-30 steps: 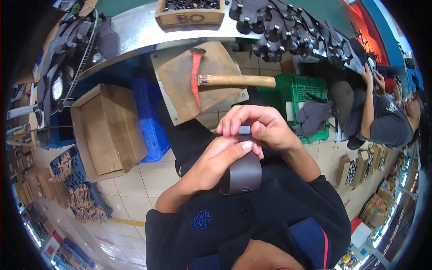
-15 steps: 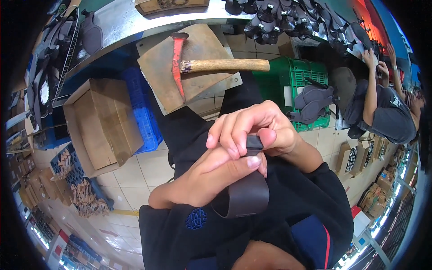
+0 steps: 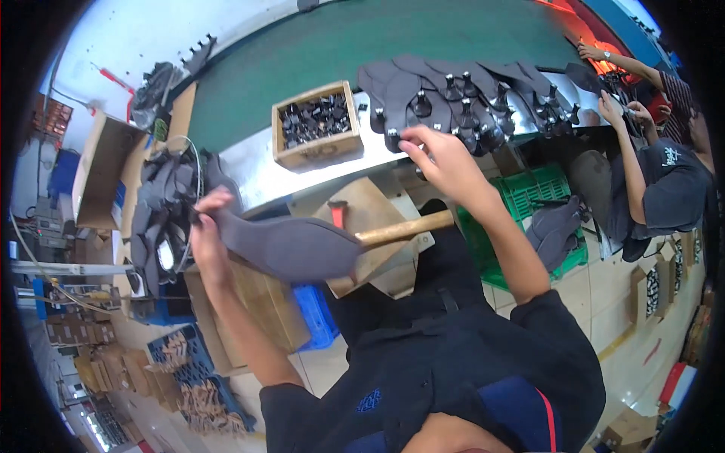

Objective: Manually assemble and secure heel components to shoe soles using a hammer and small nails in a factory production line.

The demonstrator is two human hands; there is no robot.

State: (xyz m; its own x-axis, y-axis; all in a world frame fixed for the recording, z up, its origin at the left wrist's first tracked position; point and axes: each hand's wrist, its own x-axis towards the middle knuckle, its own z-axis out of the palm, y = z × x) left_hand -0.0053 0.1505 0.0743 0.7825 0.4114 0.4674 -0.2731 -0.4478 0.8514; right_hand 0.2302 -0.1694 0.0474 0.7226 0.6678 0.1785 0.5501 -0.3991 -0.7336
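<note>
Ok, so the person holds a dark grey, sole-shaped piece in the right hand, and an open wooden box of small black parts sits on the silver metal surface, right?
Not quite: the head view shows the dark grey, sole-shaped piece in the left hand, not the right hand. The open wooden box of small black parts does sit on the silver metal surface.

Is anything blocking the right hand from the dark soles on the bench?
Nothing visible: the right hand is at the near edge of the dark soles, beside a black heel; contact is unclear. The left hand holds a grey sole off to one side.
</note>
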